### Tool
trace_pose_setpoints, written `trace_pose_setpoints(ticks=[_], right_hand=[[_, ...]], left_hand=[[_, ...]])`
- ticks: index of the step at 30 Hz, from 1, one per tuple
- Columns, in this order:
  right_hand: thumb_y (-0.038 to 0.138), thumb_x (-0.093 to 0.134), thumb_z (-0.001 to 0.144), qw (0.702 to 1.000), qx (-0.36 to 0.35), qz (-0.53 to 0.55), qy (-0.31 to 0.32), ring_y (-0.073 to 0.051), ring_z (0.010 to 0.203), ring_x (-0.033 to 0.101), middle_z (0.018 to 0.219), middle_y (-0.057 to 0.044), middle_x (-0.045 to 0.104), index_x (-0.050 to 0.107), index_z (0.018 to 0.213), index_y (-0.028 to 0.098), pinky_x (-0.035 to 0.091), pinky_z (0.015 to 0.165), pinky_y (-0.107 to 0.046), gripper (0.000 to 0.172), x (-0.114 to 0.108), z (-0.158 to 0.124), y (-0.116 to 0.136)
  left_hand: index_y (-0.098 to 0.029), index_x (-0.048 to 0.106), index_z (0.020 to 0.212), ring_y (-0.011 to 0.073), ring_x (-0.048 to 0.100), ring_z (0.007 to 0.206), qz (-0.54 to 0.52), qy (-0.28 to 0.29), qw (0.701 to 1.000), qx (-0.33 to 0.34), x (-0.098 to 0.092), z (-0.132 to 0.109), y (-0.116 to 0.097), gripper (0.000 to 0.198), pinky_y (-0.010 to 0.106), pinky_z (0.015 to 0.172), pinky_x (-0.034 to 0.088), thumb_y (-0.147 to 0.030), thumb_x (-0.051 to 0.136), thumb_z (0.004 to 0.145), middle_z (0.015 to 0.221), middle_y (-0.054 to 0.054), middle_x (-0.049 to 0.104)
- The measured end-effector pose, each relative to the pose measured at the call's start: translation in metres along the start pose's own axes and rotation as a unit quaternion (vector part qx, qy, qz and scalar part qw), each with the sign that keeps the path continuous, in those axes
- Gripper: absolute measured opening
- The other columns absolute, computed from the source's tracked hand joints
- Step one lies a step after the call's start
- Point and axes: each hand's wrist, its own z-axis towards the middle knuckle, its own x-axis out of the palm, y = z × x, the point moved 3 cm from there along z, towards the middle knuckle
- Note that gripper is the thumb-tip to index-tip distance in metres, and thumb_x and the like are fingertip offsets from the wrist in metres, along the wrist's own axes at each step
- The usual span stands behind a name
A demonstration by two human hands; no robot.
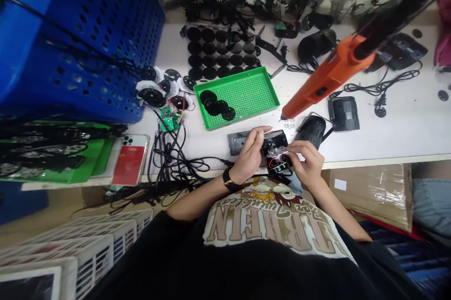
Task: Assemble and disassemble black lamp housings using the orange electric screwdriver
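My left hand (249, 155), with a watch on its wrist, is closed round the left side of a small black device (275, 156) at the table's near edge. My right hand (307, 160) pinches the same device from the right, where red and blue wires and a clear part show. An orange electric screwdriver (326, 76) hangs tilted just above and behind, its tip near the hands. A dark grey jig plate (237, 142) lies under my left hand's fingers.
A green tray (259, 93) with several black discs sits behind the hands. More black discs, cables and circuit boards crowd the far table. A blue perforated crate (75, 36) stands at left, a red phone (129, 163) near the front edge, black housings (343, 113) at right.
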Motion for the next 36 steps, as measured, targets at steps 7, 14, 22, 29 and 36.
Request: trace_pose_setpoints(ticks=[7, 14, 22, 29, 36], right_hand=[[0.015, 0.063, 0.095, 0.999, 0.019, -0.02, 0.028, -0.021, 0.084, 0.075, 0.091, -0.006, 0.077, 0.072, 0.09, 0.024, 0.063, 0.075, -0.038, 0.013, 0.005, -0.009, -0.017], [0.017, 0.065, 0.095, 0.999, -0.001, -0.026, 0.045, -0.024, 0.093, 0.075, 0.111, -0.009, 0.08, 0.066, 0.091, 0.025, 0.062, 0.084, -0.045, 0.009, 0.01, -0.007, -0.021], [0.016, 0.068, 0.094, 0.999, -0.011, -0.045, 0.025, -0.023, 0.094, 0.071, 0.105, -0.009, 0.074, 0.067, 0.095, 0.023, 0.061, 0.081, -0.042, 0.007, 0.01, -0.01, -0.023], [0.018, 0.066, 0.096, 0.999, 0.008, -0.04, 0.024, -0.023, 0.098, 0.07, 0.107, -0.009, 0.069, 0.069, 0.099, 0.024, 0.062, 0.083, -0.042, 0.007, 0.012, -0.011, -0.021], [0.017, 0.063, 0.097, 0.999, 0.02, -0.023, 0.029, -0.023, 0.1, 0.069, 0.106, -0.008, 0.068, 0.067, 0.099, 0.024, 0.061, 0.086, -0.042, 0.008, 0.015, -0.006, -0.016]], left_hand=[[-0.028, 0.058, 0.14, 0.0278, 0.036, 0.159, 0.206, 0.077, 0.973, 0.071, -0.009, -0.006, -0.007, 0.047, 0.049, 0.133, 0.026, -0.049, 0.065, 0.098, 0.164, 0.011, 0.045], [-0.03, 0.039, 0.156, 0.0371, 0.035, 0.159, 0.517, 0.164, 0.828, 0.143, -0.011, -0.015, -0.017, 0.092, 0.062, 0.131, 0.027, -0.034, 0.089, 0.079, 0.164, 0.017, 0.042], [-0.029, 0.033, 0.156, 0.0392, 0.045, 0.152, 0.579, 0.159, 0.782, 0.167, -0.016, -0.015, -0.014, 0.095, 0.064, 0.127, 0.035, -0.034, 0.089, 0.079, 0.157, 0.019, 0.05], [-0.027, 0.03, 0.156, 0.0411, 0.041, 0.155, 0.609, 0.177, 0.749, 0.193, -0.021, -0.01, -0.02, 0.106, 0.067, 0.129, 0.03, -0.039, 0.094, 0.072, 0.158, 0.021, 0.049], [-0.027, 0.013, 0.163, 0.0453, 0.031, 0.159, 0.605, 0.262, 0.739, 0.136, -0.021, 0.019, -0.025, 0.131, 0.071, 0.131, 0.018, -0.033, 0.098, 0.064, 0.168, 0.025, 0.036]])
